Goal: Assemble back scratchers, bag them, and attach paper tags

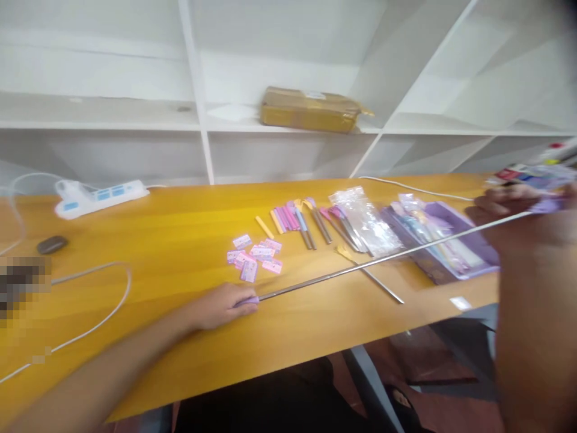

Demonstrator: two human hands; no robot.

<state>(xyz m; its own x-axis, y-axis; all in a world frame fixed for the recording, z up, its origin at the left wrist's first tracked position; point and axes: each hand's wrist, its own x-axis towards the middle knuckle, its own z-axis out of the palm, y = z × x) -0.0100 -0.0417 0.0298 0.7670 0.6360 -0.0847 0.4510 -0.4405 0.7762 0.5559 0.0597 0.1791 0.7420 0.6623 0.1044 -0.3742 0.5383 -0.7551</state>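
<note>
A long thin metal rod (360, 265) with purple ends stretches slantwise over the table, between both hands. My left hand (225, 305) is closed round its purple left end. At the upper right, my right hand (509, 201) is blurred, with its fingers curled at the purple right end. Under the rod lies a shorter metal rod (383, 284) with a yellow head. Behind are small printed cards (249, 269), purple, pink and yellow pieces (286, 218), several metal rods with coloured heads (322, 225) and clear plastic bags (367, 222).
A purple basket (484, 267) holds bagged items on the right. At the back left are a white power strip (108, 198), cables and a dark object (51, 244). A taped cardboard box (309, 109) sits on the white shelf (234, 126). Colourful packets (518, 174) lie at the far right.
</note>
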